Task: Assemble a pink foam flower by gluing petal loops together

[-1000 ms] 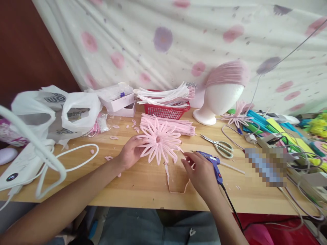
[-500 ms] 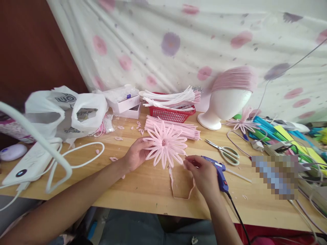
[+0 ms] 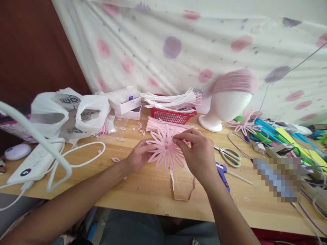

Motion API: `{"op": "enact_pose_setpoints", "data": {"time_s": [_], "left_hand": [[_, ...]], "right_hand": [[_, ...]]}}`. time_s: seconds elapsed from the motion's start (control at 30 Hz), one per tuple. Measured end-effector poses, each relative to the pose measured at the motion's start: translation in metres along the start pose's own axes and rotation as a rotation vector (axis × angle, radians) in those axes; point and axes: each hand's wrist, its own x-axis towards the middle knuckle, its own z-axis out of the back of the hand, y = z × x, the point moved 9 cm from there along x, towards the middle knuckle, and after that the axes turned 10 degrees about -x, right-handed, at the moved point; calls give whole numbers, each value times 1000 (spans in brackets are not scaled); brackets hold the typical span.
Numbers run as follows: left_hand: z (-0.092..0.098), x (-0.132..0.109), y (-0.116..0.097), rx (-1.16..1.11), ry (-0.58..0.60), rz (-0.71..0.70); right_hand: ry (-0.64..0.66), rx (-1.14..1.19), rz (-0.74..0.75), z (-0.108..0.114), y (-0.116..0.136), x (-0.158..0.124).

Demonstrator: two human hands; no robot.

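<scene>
Left hand point(image 3: 139, 156) holding pink pipe-cleaner flower point(image 3: 166, 147) at nine o'clock, above counter point(image 3: 143, 197). Right hand point(image 3: 198, 153) in narrow pinch over flower's two o'clock; contents hidden. Glue gun point(image 3: 222, 173) at four o'clock.

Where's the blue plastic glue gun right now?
Head view, right of centre: the blue plastic glue gun lies on the light wooden table, partly hidden by the bare right hand, just below the metal scissors with pale green handles in frame.

From the near left I am holding the left arm point(image 3: 79, 195) outstretched, the left hand point(image 3: 140, 154) curling rightward; from the near right I am pointing the right hand point(image 3: 196, 149) leftward, fingertips point(image 3: 176, 139) pinching together.
</scene>
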Motion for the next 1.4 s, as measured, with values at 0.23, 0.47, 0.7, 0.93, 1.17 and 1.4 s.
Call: {"op": "enact_pose_setpoints", "data": {"time_s": [0.23, 0.47, 0.7, 0.93, 1.17, 1.4], "left_hand": [[-1, 0, 1, -22, 2, 8], [-2, 1, 1, -8, -9, 15], [-2, -1, 2, 1, -14, 26], [4, 0, 4, 12, -72, 26], [3, 0, 1, 49, -84, -6], [5, 0, 2, 43, -88, 12]], "right_hand": [[53, 7, 17, -11, -3, 10], [102, 39, -21, -7, -4, 10], [117, -49, -16, -11, -1, 14], [37, -104, 84, -13, 3, 12], [10, -149, 162, -14, 11, 10], [-14, -177, 208, -15, 14, 8]]}}
